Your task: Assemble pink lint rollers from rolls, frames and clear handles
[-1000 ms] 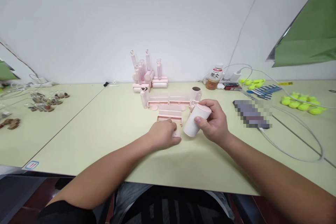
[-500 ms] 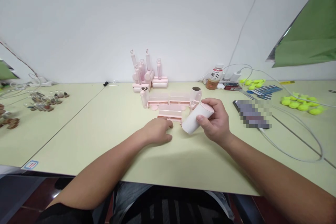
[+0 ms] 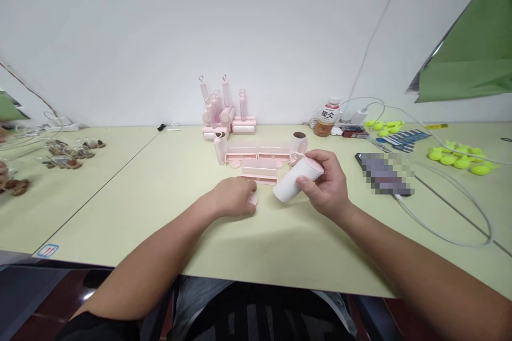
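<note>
My right hand [image 3: 326,184] is closed around a white lint roller refill [image 3: 295,180], which it holds tilted above the table. A pink cap [image 3: 315,166] covers the roll's upper end. To the left, my left hand [image 3: 234,197] is pinched on a small pink round cap [image 3: 253,199], low over the table; the fingers partly hide it. Just behind that hand lies a pink lint roller cover [image 3: 259,170], with two more pink covers [image 3: 274,149] farther back. A roll with a dark hollow end [image 3: 299,137] stands at their right, and a pink handle piece [image 3: 220,148] at their left.
Several pink lint rollers [image 3: 228,114] stand against the wall. To the right are a bottle [image 3: 327,117], a phone [image 3: 382,173] with a white cable [image 3: 440,242], yellow-green items [image 3: 462,155] and blue strips [image 3: 408,139]. Small wrapped brown items [image 3: 66,154] lie at the left.
My left hand has closed on a small pink cap and drawn slightly left. My right hand, still holding the roll, has shifted a little left.
</note>
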Demonstrator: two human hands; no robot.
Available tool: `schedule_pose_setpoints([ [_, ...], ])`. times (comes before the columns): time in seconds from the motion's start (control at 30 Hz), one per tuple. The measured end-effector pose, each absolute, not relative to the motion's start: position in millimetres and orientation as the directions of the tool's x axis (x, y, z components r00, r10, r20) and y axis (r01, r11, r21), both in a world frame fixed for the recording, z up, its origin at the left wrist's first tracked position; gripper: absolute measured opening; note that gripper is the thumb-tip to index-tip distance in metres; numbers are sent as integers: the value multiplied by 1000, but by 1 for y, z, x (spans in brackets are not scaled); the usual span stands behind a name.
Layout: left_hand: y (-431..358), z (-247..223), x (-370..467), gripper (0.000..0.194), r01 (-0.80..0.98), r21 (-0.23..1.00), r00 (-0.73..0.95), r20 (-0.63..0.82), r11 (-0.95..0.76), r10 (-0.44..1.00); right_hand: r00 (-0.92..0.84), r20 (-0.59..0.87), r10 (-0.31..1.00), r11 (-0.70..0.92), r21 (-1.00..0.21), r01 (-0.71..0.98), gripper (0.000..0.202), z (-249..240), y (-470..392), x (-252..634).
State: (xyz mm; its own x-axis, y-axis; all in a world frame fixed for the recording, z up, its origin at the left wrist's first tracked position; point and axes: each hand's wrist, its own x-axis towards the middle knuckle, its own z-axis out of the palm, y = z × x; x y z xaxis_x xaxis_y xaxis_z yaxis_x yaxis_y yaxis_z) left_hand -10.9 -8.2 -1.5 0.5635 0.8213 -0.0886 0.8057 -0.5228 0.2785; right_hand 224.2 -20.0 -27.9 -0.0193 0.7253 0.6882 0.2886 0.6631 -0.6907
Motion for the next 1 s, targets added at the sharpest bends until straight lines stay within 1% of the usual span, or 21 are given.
schedule_pose_setpoints([
  [0.07, -5, -1, -9, 30, 770, 396, 539, 14, -500, 842, -1, 706, 709, 676, -679, 287, 45, -26, -20, 224],
  [0.1, -3, -1, -9, 31, 743, 470, 510, 62, -476, 858, 8, 719, 695, 688, -667, 285, 46, -25, -20, 224],
  [0.17, 1, 1, -8, 26, 648, 645, 434, 125, -405, 892, 25, 754, 656, 718, -635, 286, 48, -23, -20, 225],
  [0.23, 4, 2, -8, 21, 472, 826, 379, 125, -307, 917, 40, 774, 632, 732, -613, 297, 49, -20, -20, 225],
  [0.27, 6, 2, -8, 21, 365, 896, 371, 111, -254, 922, 47, 775, 630, 731, -613, 300, 49, -19, -20, 224],
  [0.33, 7, 1, -7, 21, 169, 970, 379, 99, -174, 920, 56, 765, 642, 722, -628, 290, 46, -18, -21, 223],
  [0.4, 7, -1, -5, 22, 48, 986, 391, 131, -162, 911, 58, 756, 652, 722, -642, 258, 40, -18, -22, 221],
  [0.53, 4, -6, -1, 25, -27, 984, 404, 170, -174, 899, 57, 751, 658, 727, -653, 213, 32, -19, -24, 216],
  [0.67, 3, -8, 0, 27, -57, 985, 411, 174, -165, 895, 40, 743, 668, 721, -659, 217, 31, -21, -22, 215],
  [0.8, 6, -12, -2, 31, -73, 980, 420, 200, -186, 885, 46, 746, 665, 728, -660, 184, 28, -22, -21, 215],
  [1.0, 5, -13, -2, 35, -4, 973, 399, 213, -230, 892, 57, 690, 721, 684, -723, 102, 26, -23, -21, 216],
])
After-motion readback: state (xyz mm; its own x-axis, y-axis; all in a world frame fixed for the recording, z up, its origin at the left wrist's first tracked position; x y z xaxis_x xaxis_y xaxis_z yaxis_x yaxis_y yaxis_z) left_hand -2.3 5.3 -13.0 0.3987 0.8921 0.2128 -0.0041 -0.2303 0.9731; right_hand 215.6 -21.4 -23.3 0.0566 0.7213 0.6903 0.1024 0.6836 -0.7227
